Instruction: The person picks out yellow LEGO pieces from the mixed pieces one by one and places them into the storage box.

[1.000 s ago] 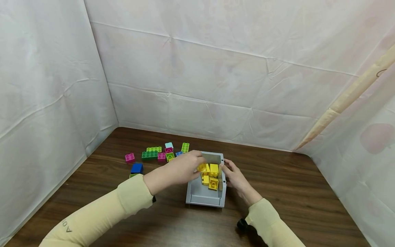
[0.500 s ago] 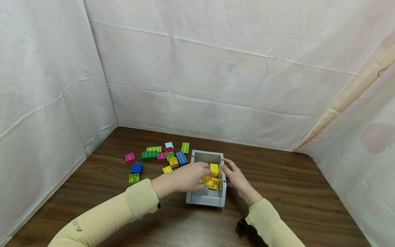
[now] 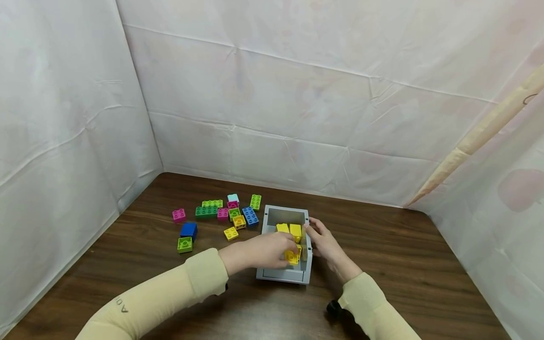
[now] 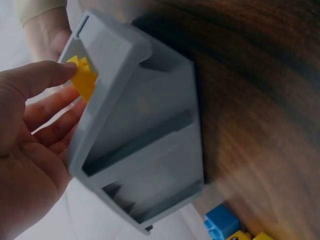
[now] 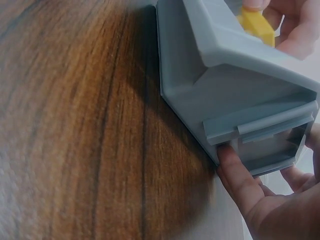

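Thumb and fingertips of the left hand point(image 3: 267, 249) are drawn together only to the width of a yellow brick point(image 4: 84, 84); from my feeds I read a light pinch, probably so the piece can be placed with care. That brick is inside the grey bin point(image 3: 284, 275), towards its near end. I see the right hand point(image 3: 325, 243) at the bin's right wall, fingers nearly straight against the outside, thumb at the rim; I make out no brick in it, and I take it to be bracing the bin against nudges from the left. Deeper in the bin, two yellow blocks point(image 3: 295, 232) sit side by side; what the left hand covers, I cannot tell.

Left of the bin, loose on the worktop point(image 3: 272, 307), I have a long blue brick point(image 3: 250, 216) nearest, then a flat yellow piece point(image 3: 231, 233), a dark green brick point(image 3: 206, 212) and, farther out, a magenta brick point(image 3: 179, 215). That side seems to suit the left hand's reach.
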